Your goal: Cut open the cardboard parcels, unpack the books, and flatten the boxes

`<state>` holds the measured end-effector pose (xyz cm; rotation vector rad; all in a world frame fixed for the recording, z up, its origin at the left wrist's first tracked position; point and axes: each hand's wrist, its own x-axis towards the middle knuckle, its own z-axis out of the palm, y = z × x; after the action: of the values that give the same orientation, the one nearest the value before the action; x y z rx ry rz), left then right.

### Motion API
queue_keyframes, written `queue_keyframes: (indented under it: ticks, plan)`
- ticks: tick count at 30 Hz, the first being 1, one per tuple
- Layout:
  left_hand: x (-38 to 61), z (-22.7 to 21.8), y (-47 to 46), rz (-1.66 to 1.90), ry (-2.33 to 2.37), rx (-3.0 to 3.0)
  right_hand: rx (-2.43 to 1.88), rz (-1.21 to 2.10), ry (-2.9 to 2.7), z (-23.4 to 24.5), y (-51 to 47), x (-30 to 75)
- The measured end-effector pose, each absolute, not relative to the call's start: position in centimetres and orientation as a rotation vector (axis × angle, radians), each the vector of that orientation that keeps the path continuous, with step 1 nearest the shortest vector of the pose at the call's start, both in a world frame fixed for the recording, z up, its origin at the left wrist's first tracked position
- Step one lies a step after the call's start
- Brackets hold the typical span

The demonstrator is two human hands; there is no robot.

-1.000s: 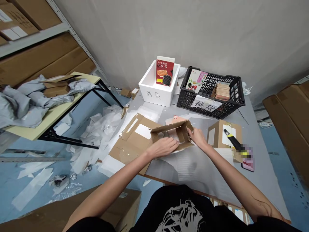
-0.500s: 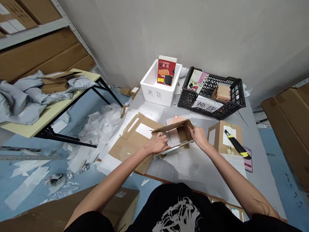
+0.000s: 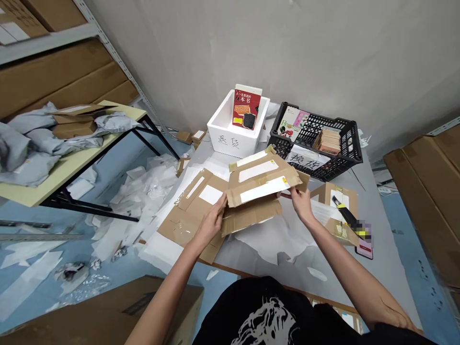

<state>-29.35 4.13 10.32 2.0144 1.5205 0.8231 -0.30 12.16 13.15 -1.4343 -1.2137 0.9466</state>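
Note:
I hold a flattened, taped cardboard box (image 3: 259, 189) above the grey table (image 3: 381, 249), one hand at each end. My left hand (image 3: 212, 221) grips its left edge with fingers wrapped round the flap. My right hand (image 3: 301, 202) pinches its right end. White labels and brown tape show on the box's upper face. Under it lie sheets of white foam wrap (image 3: 273, 239). Another flattened carton (image 3: 192, 211) lies beside my left hand.
A white foam box (image 3: 230, 136) holding a red book (image 3: 245, 108) and a black crate (image 3: 343, 160) with books stand at the back. A small carton (image 3: 336, 203) with a yellow-black utility knife (image 3: 350, 220) is at right. A phone (image 3: 364, 249) lies nearby. Packing scraps (image 3: 132, 206) litter the floor at left.
The open box has been lifted, turned over and pressed flat, its taped outer face now up. Both hands shifted to its ends. The foam wrap lies uncovered beneath.

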Motion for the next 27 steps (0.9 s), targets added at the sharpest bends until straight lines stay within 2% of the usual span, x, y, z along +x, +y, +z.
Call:
queue_keyframes:
  ticks: [5,11,17,19,22,27]
  plan:
    - [-31.8,9.7,2.3,0.662,1.447,2.334,-1.293,1.231,-0.942,10.8,12.8,-4.6]
    - [-32.6,6.3,-1.3,0.456,1.627,2.3,-1.329,1.451,-0.815,8.1,11.0,-9.8]
    - [-28.8,6.7,-1.9,0.803,2.049,1.999,-1.389,1.362,-0.868,7.9,8.7,-12.4]
    - [-28.8,7.5,-0.8,0.771,2.123,1.929,-1.369,1.356,-0.987,8.3,8.9,-12.4]
    - [-30.1,8.9,0.9,0.554,2.057,1.942,-1.32,1.192,-1.467,8.7,10.1,-10.7]
    - [-32.7,11.2,3.1,0.42,2.11,1.806,-1.491,0.557,-2.25,8.1,13.8,-7.1]
